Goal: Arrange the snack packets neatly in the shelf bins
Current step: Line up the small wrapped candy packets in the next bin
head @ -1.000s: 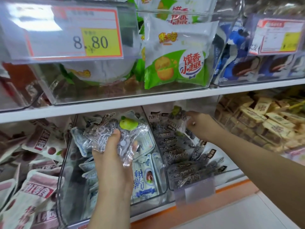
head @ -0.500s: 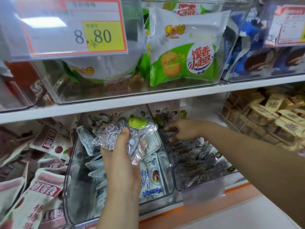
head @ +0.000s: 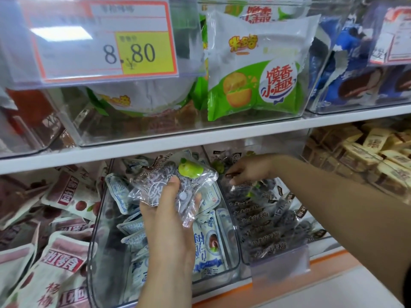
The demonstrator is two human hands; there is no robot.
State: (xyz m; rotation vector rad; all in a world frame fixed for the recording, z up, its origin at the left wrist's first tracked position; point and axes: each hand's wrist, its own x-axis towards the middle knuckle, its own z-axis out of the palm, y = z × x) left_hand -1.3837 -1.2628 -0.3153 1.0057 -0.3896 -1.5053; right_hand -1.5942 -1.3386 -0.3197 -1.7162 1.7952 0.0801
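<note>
Head view: only cam, looks at 2 shelf levels.
L hand (head: 169,223): raised in front of mid bin (head: 97,230), grips clear packet (head: 169,183) w/ green fruit print.
L fingers (head: 198,199): curled round the packet from behind, thumb pressed flat on its front; tips peek out at both sides.
clear packet: held in the air, tilted, above blue-white packets (head: 206,241) lying in mid bin; not in any bin.
R hand (head: 253,168): reaches under shelf board (head: 200,138) into R bin (head: 241,254).
R fingers (head: 233,177): slightly bent, tips on dark packets (head: 266,225); pinching one or just touching, can't tell, thumb hidden.
dark packets: lie overlapping, front to back, in R bin.
Hard to see: backs of both bins in shadow under the board; tag holder (head: 280,263) on R bin front blurred, unreadable; pink-white packets (head: 62,263) at left cut off by frame edge.
</note>
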